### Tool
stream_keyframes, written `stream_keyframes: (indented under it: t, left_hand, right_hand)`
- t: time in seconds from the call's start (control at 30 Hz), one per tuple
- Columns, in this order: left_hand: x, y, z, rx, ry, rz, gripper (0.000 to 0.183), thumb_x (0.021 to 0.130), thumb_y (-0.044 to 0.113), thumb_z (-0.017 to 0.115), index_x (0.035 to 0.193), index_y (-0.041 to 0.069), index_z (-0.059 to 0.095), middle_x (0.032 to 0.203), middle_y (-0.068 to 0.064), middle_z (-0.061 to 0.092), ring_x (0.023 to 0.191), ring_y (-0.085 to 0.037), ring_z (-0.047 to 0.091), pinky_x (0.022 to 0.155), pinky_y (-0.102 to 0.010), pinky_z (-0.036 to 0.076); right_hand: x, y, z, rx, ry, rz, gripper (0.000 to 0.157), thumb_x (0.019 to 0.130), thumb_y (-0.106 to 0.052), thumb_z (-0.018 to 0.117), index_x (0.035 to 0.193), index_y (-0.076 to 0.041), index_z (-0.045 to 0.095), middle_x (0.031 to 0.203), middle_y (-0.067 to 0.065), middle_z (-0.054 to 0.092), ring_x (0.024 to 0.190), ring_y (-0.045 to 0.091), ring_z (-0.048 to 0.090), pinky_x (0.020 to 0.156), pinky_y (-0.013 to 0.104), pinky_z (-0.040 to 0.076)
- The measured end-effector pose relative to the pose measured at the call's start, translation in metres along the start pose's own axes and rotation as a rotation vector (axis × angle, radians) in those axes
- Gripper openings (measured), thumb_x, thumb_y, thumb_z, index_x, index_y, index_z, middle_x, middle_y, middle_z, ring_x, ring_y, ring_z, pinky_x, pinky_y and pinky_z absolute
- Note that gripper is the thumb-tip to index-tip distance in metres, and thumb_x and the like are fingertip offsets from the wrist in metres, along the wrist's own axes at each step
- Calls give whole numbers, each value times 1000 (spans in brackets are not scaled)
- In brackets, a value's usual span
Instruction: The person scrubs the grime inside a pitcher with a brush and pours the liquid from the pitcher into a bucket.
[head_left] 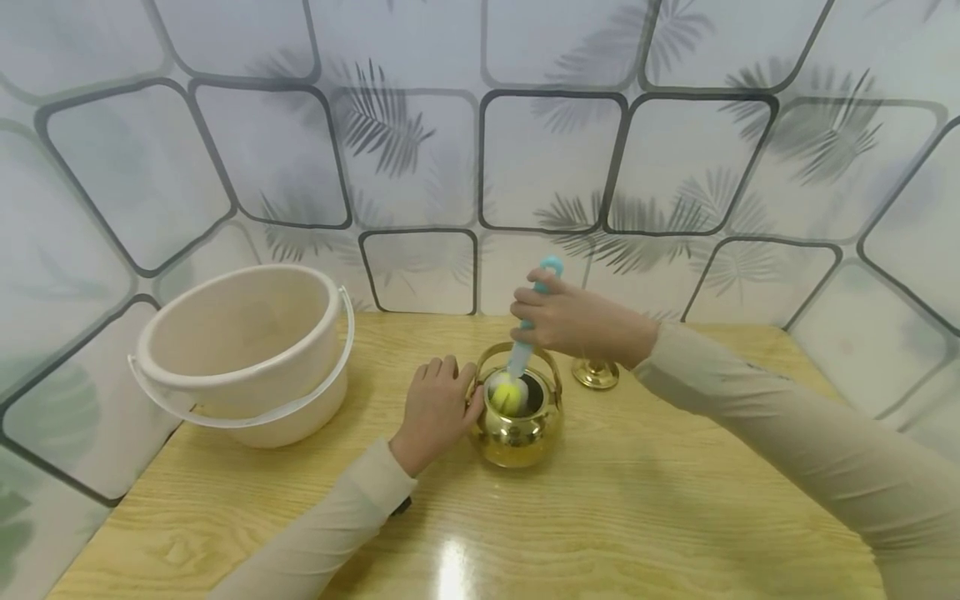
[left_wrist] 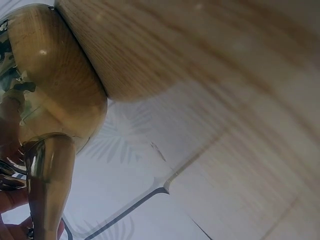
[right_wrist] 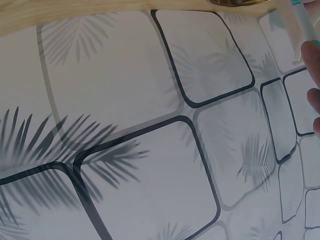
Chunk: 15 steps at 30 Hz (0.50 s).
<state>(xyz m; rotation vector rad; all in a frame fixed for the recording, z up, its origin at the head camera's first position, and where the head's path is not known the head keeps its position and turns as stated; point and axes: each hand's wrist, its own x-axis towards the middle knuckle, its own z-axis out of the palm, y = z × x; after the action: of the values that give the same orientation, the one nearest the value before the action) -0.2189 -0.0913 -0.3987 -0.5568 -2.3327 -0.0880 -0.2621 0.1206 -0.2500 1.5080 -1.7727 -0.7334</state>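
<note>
A shiny brass kettle [head_left: 517, 448] with an upright loop handle stands uncovered on the wooden table. My right hand [head_left: 555, 315] grips the blue handle of a cleaning brush [head_left: 521, 357], tilted down through the kettle's mouth. Its yellow and white head [head_left: 508, 398] sits inside the opening. On the kettle's left side, my left hand [head_left: 438, 407] holds the spout, thumb against the body. In the left wrist view, fingers [left_wrist: 14, 201] show around the spout [left_wrist: 50, 180]. Only fingertips [right_wrist: 312, 62] and part of the brush handle [right_wrist: 302, 20] show in the right wrist view.
A large cream bucket [head_left: 300, 408] with a white bail handle stands at the left of the table [head_left: 637, 500]. A round brass lid [head_left: 596, 375] lies behind the kettle's right side, partly under my right wrist. A leaf-patterned wall covering [head_left: 420, 271] borders the table's back.
</note>
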Motion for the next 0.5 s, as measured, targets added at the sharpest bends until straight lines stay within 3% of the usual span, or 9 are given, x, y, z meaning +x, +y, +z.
stream_keyframes:
  t: [0.23,0.5]
  left_hand:
    - [0,0,3,2,-3,-4,19,86,30,59,91,12,62,72,-3,51,62,-17,47,60,-30,43]
    - [-1,-1,4,11,-5,-14,19,85,30,59,92,12,62,71,-3,51,62,-18,48,61,-32,43]
  right_hand:
    - [-5,1,1,-24,12,-14,23,69,-14,78,87,-19,64,92,-2,63,92,17,53,95,36,39]
    - [-10,-2,-13,-85,-46,-53,32,65,-17,81,91,-20,64,95,-2,64,95,18,53,95,36,36]
